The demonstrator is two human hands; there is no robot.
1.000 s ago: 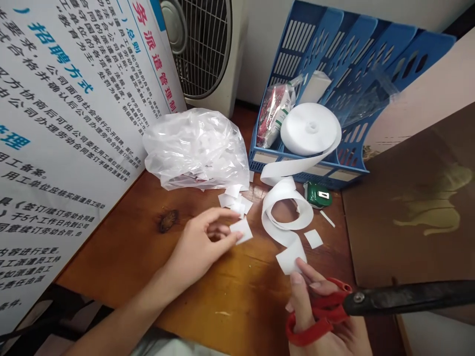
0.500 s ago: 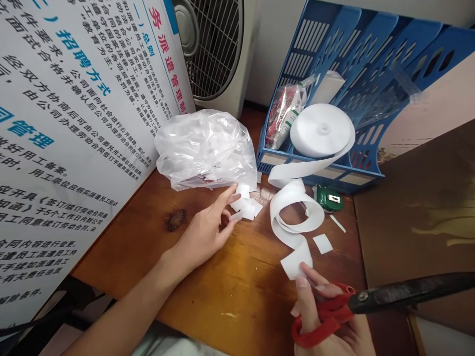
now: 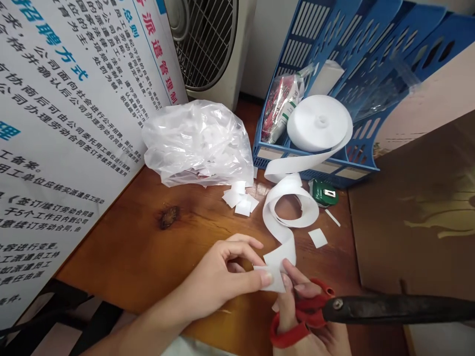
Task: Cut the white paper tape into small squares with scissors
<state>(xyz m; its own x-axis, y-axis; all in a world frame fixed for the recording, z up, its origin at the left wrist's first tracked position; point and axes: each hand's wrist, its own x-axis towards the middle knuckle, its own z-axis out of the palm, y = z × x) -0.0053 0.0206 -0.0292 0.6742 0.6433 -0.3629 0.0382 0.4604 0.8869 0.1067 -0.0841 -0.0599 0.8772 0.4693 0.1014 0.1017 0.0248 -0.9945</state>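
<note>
My left hand [image 3: 226, 277] pinches a small white square [image 3: 273, 283] between thumb and fingers. The square overlaps the free end of a long white strip [image 3: 282, 249]. My right hand [image 3: 297, 306] has red-handled scissors [image 3: 315, 309] looped over its fingers, their dark blades pointing right. Its thumb and forefinger are also at the square and the strip's end; which of the two they grip, I cannot tell. The strip curls back across the table to a big white roll [image 3: 315, 129]. Several cut white squares [image 3: 243, 205] lie in a loose pile beyond my left hand.
A clear plastic bag [image 3: 200, 143] of white pieces sits at the back left. The roll rests in a blue file rack [image 3: 308, 165]. A green tape measure [image 3: 323, 193], a single square [image 3: 318, 238] and a thin sliver [image 3: 333, 218] lie at right. Behind stands a fan [image 3: 208, 44].
My left hand has moved from the pile towards me and right, bringing a white square to the strip's end. My right hand has shifted slightly left with the scissors.
</note>
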